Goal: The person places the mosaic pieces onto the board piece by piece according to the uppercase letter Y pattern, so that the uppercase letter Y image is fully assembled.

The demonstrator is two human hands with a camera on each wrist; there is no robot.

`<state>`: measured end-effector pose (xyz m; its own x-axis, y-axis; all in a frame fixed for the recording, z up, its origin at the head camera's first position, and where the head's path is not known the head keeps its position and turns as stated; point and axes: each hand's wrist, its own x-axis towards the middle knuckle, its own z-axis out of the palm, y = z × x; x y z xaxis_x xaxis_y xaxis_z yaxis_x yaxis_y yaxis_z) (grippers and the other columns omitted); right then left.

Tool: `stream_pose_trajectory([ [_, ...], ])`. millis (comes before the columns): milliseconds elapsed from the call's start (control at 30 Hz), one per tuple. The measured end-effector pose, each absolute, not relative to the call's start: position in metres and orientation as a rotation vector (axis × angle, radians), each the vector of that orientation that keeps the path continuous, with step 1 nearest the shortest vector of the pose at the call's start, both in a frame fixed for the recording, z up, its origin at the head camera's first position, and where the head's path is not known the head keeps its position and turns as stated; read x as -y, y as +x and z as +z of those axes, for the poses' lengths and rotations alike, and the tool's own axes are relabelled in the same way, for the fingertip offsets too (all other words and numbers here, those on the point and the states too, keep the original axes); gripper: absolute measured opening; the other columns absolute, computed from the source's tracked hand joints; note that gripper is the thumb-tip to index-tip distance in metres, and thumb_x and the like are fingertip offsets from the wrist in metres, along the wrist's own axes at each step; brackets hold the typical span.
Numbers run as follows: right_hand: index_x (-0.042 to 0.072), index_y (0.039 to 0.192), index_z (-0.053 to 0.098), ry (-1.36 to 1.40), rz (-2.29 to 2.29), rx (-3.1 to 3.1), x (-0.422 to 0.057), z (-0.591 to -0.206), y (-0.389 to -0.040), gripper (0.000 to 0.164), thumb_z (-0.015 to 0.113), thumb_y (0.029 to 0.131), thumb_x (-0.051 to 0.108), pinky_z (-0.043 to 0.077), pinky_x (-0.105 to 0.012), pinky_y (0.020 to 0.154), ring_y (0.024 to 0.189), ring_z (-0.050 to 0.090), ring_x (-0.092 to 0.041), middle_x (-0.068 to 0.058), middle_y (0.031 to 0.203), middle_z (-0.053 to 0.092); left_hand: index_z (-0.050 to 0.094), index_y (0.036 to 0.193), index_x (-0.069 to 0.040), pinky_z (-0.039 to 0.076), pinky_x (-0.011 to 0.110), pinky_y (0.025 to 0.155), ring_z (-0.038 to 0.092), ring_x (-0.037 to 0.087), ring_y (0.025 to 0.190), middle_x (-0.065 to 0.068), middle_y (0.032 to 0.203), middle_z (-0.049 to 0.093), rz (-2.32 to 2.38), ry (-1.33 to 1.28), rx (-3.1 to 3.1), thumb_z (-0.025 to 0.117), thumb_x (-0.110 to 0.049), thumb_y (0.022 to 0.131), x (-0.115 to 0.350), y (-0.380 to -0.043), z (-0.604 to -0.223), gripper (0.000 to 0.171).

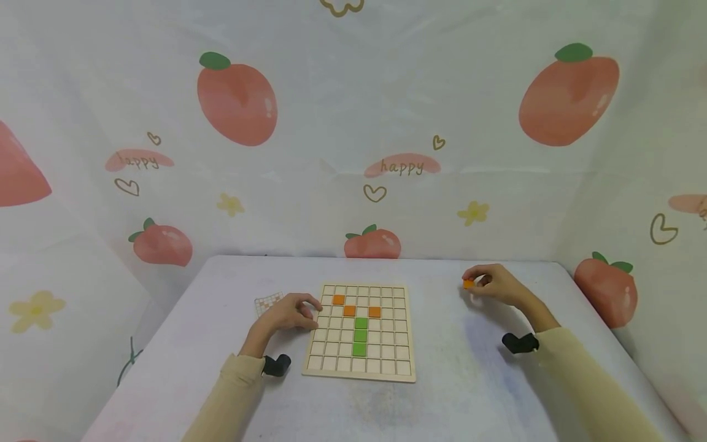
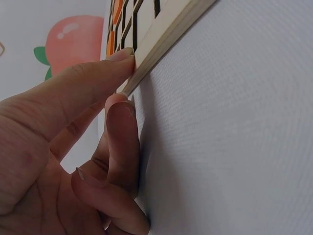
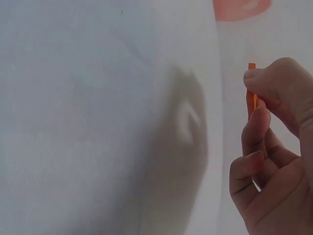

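Note:
A pale wooden grid board lies on the table, with three orange squares, such as the one in the right part, and a column of three green squares in its cells. My left hand pinches the board's left edge; up close in the left wrist view, the thumb lies over the rim and a fingertip sits against its side. Off to the right, my right hand holds a small orange square tile above the table, between thumb and fingers. The tile appears edge-on in the right wrist view.
A small card printed with a grid pattern lies left of the board, partly behind my left hand. The white table reaches back to a fruit-printed cloth, which also hangs at both sides.

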<state>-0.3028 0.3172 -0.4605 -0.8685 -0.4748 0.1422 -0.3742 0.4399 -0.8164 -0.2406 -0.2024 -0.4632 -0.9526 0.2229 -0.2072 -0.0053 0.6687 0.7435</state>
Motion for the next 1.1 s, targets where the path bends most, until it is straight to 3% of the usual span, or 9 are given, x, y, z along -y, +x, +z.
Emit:
stream_pose_trajectory([
  [400,-0.013,0.110,0.067,-0.926,-1.464,-2.536,-0.291,-0.458,-0.298,0.030,0.076,0.082,-0.012,0.049,-0.026,0.062,0.070,0.065,-0.023,-0.020,0.102,0.069,0.074,0.108,-0.011,0.043,0.031,0.064,0.054,0.018,0.071,0.004,0.081,0.060,1.160,0.173,-2.604,0.087,-0.006,0.076,0.201,-0.241,-0.463,0.034],
  [933,-0.010,0.107,0.070,-1.039,-1.434,-2.472,-0.254,-0.461,-0.295,0.025,0.077,0.083,-0.008,0.051,-0.029,0.069,0.085,0.064,-0.027,-0.016,0.102,0.071,0.074,0.108,-0.011,0.043,0.032,0.064,0.055,0.018,0.071,0.004,0.081,0.062,1.171,0.165,-2.595,0.087,-0.006,0.077,0.202,-0.240,-0.462,0.035],
  [1100,-0.007,0.106,0.072,-0.989,-1.363,-2.526,-0.240,-0.464,-0.295,0.025,0.080,0.082,-0.006,0.049,-0.027,0.068,0.076,0.061,-0.023,-0.015,0.101,0.071,0.074,0.108,-0.011,0.044,0.032,0.064,0.055,0.018,0.071,0.004,0.082,0.061,1.178,0.161,-2.588,0.087,-0.006,0.077,0.202,-0.240,-0.462,0.035],
])
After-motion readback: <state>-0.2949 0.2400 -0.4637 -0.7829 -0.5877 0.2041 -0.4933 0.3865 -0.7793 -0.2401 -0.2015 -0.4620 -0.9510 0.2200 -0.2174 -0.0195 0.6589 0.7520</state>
